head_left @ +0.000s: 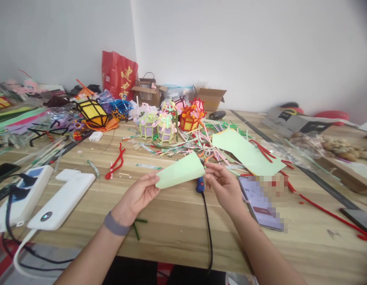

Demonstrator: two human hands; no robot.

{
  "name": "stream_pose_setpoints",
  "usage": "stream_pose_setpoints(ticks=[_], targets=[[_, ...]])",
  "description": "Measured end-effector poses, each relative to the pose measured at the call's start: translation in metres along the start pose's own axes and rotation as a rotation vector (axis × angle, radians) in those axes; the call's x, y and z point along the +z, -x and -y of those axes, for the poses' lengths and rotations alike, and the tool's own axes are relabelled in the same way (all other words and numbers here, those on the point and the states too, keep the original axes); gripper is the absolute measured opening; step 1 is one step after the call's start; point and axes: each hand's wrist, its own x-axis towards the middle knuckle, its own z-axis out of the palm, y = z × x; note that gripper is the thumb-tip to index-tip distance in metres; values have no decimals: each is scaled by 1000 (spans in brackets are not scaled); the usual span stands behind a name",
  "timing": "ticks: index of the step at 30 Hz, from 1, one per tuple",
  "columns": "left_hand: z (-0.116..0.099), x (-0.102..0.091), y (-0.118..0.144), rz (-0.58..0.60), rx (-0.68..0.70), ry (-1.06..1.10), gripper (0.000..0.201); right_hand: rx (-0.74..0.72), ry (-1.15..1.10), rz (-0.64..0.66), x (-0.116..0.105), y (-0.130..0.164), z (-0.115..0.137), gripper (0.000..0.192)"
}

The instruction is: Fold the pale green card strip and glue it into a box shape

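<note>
A pale green sheet of paper (180,171), curved along its length, is held up over the table between my hands. My left hand (144,194) pinches its left end between thumb and fingers. At the right end, the thumb and bent fingers of my right hand (225,184) close on the paper's edge. Just under that end shows the blue handle (200,185) of a corded tool; the rest of it is hidden behind the paper and hand. More green paper (245,152) lies flat beyond my right hand, with a phone (260,204) beside that wrist.
Small lantern-like crafts (165,124) stand behind a heap of pipe cleaner scraps (189,142). A power strip (25,194) and a white power bank (63,202) lie at left. The tool's black cord (207,229) runs to the front edge. Red pipe cleaners (326,213) stretch right.
</note>
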Motion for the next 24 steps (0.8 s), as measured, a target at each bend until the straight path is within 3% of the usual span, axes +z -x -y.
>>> stream_pose_setpoints(ticks=[5, 12, 16, 21, 24], targets=[[-4, 5, 0, -134, -95, 109, 20, 33, -42, 2, 3, 0, 5, 32], [-1, 5, -4, -109, -80, 123, 18, 98, -93, -29, 6, 0, 6, 32], [5, 8, -3, -64, 80, 7, 21, 114, -128, -117, 7, -1, 3, 32], [15, 6, 3, -4, 395, -396, 88, 125, -183, -260, 7, -4, 1, 29], [19, 2, 5, -38, 531, -646, 79, 135, -191, -309, 8, -4, 0, 25]])
